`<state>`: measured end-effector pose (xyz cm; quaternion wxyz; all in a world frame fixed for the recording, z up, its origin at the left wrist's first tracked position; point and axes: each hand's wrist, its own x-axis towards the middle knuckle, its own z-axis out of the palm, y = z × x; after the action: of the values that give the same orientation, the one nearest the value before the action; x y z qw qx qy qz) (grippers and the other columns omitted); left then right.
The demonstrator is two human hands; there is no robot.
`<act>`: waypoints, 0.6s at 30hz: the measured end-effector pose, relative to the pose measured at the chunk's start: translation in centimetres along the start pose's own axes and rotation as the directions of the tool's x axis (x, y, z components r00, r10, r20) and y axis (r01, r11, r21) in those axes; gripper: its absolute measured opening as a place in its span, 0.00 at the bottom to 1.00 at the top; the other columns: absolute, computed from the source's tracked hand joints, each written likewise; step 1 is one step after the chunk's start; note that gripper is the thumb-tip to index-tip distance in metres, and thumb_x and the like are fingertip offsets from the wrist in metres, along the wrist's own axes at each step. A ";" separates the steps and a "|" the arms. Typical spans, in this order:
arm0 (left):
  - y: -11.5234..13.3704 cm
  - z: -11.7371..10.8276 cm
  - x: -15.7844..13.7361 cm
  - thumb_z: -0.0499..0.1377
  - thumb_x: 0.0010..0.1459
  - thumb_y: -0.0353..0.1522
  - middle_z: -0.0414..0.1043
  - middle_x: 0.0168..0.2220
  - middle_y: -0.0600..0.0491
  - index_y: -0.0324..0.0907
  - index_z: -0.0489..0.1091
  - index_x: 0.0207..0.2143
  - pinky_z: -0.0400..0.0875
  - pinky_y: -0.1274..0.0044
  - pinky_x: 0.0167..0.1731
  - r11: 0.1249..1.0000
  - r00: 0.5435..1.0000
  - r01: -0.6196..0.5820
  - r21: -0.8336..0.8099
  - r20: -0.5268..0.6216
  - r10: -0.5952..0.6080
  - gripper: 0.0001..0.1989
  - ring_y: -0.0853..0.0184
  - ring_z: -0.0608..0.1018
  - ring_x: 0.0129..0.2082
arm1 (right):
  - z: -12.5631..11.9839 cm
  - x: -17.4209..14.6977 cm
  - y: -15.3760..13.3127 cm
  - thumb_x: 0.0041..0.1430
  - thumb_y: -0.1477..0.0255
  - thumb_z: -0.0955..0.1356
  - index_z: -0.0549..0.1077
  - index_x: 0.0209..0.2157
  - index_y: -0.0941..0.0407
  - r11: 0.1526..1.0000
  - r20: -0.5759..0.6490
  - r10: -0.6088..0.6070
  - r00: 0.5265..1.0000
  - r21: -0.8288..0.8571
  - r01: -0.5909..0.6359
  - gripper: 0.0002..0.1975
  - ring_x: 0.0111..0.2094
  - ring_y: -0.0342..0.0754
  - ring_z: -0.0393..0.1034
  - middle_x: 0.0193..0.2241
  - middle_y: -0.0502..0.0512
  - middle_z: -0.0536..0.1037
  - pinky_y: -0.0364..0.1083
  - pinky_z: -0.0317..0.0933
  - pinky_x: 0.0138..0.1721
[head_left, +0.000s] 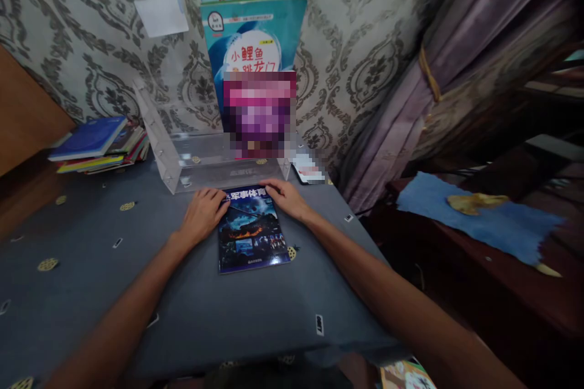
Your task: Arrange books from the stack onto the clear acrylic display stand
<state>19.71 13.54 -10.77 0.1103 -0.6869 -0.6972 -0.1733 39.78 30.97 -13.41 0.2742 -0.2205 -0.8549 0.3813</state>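
Observation:
A dark blue book (252,228) with a tank on its cover lies flat on the table, its title turned upside down to me. My left hand (203,213) grips its upper left edge, the thumb against the cover's side. At the upper right corner, my right hand (286,199) is closed on the book's edge. Just beyond both hands stands a clear acrylic book rack (205,173). Teal picture books (253,27) stand upright in tiers on it. A pixelated patch hides the cover of the front one.
A pile of books (98,140) lies at the table's back left. Beside the rack's right end is a small, partly blurred white object (306,169). A blue cloth (479,213) covers part of a dark red surface at right. A purple curtain (396,109) hangs behind the table's right edge.

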 end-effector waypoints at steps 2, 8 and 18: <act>0.6 -0.1 0.3 0.52 0.68 0.35 0.75 0.42 0.43 0.40 0.72 0.42 0.67 0.61 0.49 0.998 0.999 -0.025 0.061 0.029 0.023 0.11 0.53 0.73 0.46 | 0.0 0.4 0.8 0.65 0.74 0.62 0.76 0.50 0.56 0.992 -0.013 0.014 1.000 0.128 -0.012 0.15 0.51 0.50 0.74 0.49 0.56 0.80 0.53 0.65 0.56; 2.5 0.9 2.1 0.51 0.67 0.30 0.75 0.46 0.44 0.39 0.71 0.48 0.67 0.63 0.49 0.988 0.983 -0.149 0.037 0.116 0.144 0.12 0.55 0.73 0.49 | 0.0 0.8 1.3 0.67 0.71 0.62 0.74 0.50 0.57 0.928 -0.029 0.056 0.998 0.370 -0.041 0.14 0.53 0.49 0.74 0.49 0.58 0.80 0.54 0.62 0.59; 4.5 2.8 4.6 0.49 0.70 0.38 0.68 0.60 0.46 0.41 0.66 0.60 0.61 0.62 0.59 0.965 0.953 -0.239 -0.105 0.165 0.254 0.20 0.56 0.68 0.60 | -0.3 0.8 1.4 0.69 0.69 0.61 0.73 0.51 0.56 0.936 -0.023 0.038 0.999 0.350 -0.028 0.15 0.52 0.50 0.74 0.48 0.58 0.81 0.56 0.62 0.59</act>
<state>24.28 18.88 -11.14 0.0398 -0.7851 -0.6052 -0.1256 39.58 32.43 -14.05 0.3150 -0.1881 -0.7656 0.5284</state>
